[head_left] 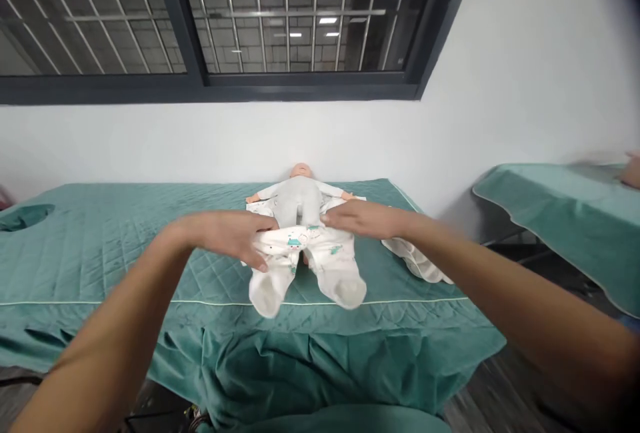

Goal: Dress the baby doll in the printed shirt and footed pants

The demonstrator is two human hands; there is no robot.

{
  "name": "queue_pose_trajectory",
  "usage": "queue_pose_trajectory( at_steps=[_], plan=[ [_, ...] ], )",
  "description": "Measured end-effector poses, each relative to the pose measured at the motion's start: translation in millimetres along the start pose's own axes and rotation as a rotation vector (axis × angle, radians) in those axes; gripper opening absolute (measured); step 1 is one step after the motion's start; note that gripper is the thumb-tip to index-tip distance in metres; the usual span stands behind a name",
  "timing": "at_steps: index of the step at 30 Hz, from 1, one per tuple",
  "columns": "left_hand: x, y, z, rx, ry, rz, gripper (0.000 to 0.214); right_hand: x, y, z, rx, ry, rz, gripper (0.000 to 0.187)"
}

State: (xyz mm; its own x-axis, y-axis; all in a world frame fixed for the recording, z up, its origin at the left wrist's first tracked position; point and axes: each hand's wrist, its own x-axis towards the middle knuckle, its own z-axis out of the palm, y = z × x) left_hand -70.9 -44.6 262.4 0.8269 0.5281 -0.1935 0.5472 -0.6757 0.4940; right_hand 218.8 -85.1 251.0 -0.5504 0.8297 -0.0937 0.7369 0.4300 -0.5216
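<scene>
A baby doll (301, 171) lies on its back on a green quilted bed, in a pale grey bodysuit (297, 194) with its arms spread. White baby pants (330, 256) with small green prints cover its legs, the footed ends towards me. My left hand (235, 236) grips the pants at the left of the waistband, thumb below and fingers at the upper edge. At the right end of the waistband, my right hand (365, 218) has its fingertips closed on the fabric. Printed white cloth also lies spread beneath the doll's torso.
Another white garment (417, 263) lies on the bed (200, 286), partly behind my right forearm. The bed has a face hole (25, 217) at the far left. A second green-covered bed (550, 199) stands at the right, with part of another person's hand (633, 171) over it.
</scene>
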Motion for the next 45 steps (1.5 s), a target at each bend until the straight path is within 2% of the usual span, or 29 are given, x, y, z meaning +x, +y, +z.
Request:
queue_pose_trajectory(
  at_steps=[1, 3, 5, 7, 9, 11, 13, 17, 21, 24, 27, 29, 33, 35, 39, 42, 45],
  plan=[
    [-5, 12, -11.8, 0.015, -0.052, -0.019, 0.038, -2, -12, -8, -0.044, 0.026, -0.007, 0.055],
    [-11, 35, -31.4, 0.092, 0.0, -0.069, 0.03, -5, -36, -21, -0.122, 0.073, -0.004, 0.054],
    [-15, 53, -44.8, 0.174, 0.172, -0.076, 0.024, -8, -58, -32, -0.149, 0.099, -0.004, 0.047],
    [-16, 64, -52.2, 0.194, 0.354, -0.028, 0.021, -11, -76, -40, -0.11, 0.128, -0.019, 0.04],
    [-19, 70, -55.7, 0.146, 0.518, 0.043, 0.018, -15, -89, -48, -0.034, 0.136, -0.018, 0.039],
    [-23, 73, -57.7, 0.061, 0.611, 0.112, 0.018, -19, -98, -55, 0.035, 0.129, -0.01, 0.038],
    [-29, 74, -59.5, -0.028, 0.568, 0.168, 0.025, -24, -104, -62, 0.071, 0.17, -0.021, 0.034],
    [-33, 75, -56.6, -0.274, 0.288, 0.246, 0.041, -33, -118, -76, 0.104, 0.307, -0.078, 0.035],
    [-18, 79, -40.6, -0.61, 0.163, 0.329, 0.04, -44, -137, -86, 0.036, 0.215, -0.062, 0.041],
    [-9, 84, -32.8, -0.71, 0.18, 0.386, 0.037, -54, -150, -90, -0.014, 0.066, -0.048, 0.045],
    [-13, 89, -35.4, -0.681, 0.313, 0.409, 0.032, -65, -158, -92, 0.003, -0.016, -0.045, 0.051],
    [-23, 90, -40.8, -0.608, 0.359, 0.399, 0.032, -72, -159, -92, 0.019, 0.011, -0.021, 0.054],
    [-45, 91, -48.9, -0.319, 0.332, 0.277, 0.031, -84, -156, -93, -0.023, 0.14, 0.038, 0.047],
    [-51, 91, -48.5, -0.186, 0.438, 0.226, 0.03, -84, -151, -94, -0.017, 0.192, 0.016, 0.043],
    [-50, 73, -37.1, 0.041, 0.847, 0.161, 0.023, -64, -124, -85, 0.069, 0.125, -0.029, 0.042],
    [-32, 37, -12.6, 0.089, 1.142, 0.07, 0.014, -26, -87, -57, 0.19, -0.004, 0.003, 0.043],
    [-1, -15, 32.6, -0.07, 1.397, -0.033, 0.013, 23, -49, -11, 0.427, -0.108, -0.011, 0.044]
  ],
)
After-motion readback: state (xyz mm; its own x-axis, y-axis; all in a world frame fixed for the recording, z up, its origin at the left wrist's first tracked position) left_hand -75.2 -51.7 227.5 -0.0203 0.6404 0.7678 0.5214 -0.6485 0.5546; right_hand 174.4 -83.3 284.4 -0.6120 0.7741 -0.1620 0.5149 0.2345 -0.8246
